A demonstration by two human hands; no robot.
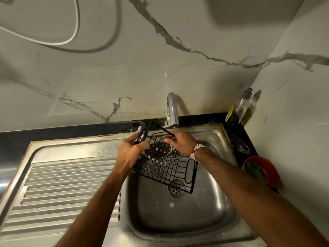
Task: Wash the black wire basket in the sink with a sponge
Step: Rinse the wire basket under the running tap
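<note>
Black wire basket is held tilted over the sink, centre frame, under the tap. The left hand grips its left edge, and the right hand lays straight fingers on the mesh. At right, the bottle has a yellow label I can't read.

The basket is held tilted over the sink, under the tap at the rear. The drainboard lies left. On the table at right, a bottle is set behind a bowl.
</note>
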